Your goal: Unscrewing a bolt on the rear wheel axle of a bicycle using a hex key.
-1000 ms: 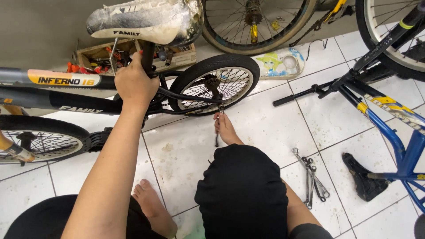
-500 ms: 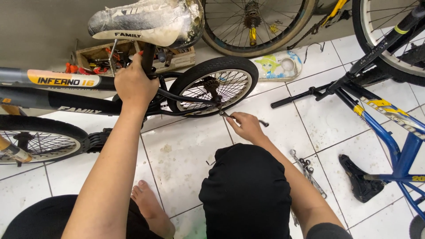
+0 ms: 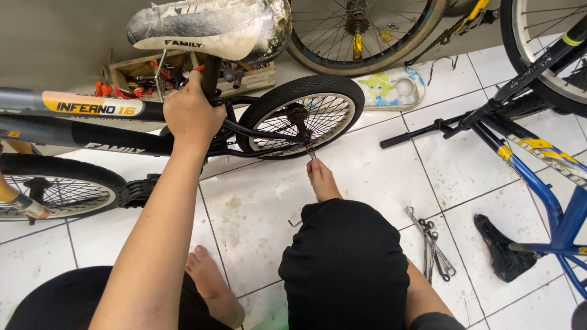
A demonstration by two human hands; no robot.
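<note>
My left hand (image 3: 191,116) grips the seat post of a small black bicycle (image 3: 110,143) just under its worn white saddle (image 3: 208,27). My right hand (image 3: 321,178) reaches out past my knee and holds a small metal wrench (image 3: 312,151). The wrench tip touches the frame stay by the bicycle's rear wheel (image 3: 302,116). That arm is mostly hidden behind my black-clad knee (image 3: 345,263). I sit on the white tile floor with a bare foot (image 3: 211,287) tucked in.
Several wrenches (image 3: 431,241) and a small hex key (image 3: 295,223) lie on the tiles. A blue bicycle (image 3: 538,153) lies at the right beside a loose black saddle (image 3: 498,247). Behind are a wooden tool box (image 3: 183,70), a big wheel (image 3: 361,24) and a pale cartoon tray (image 3: 391,88).
My right hand picked the wrench off the floor, swung right, then came back to the stay by the rear wheel. My left hand kept its grip on the seat post.
</note>
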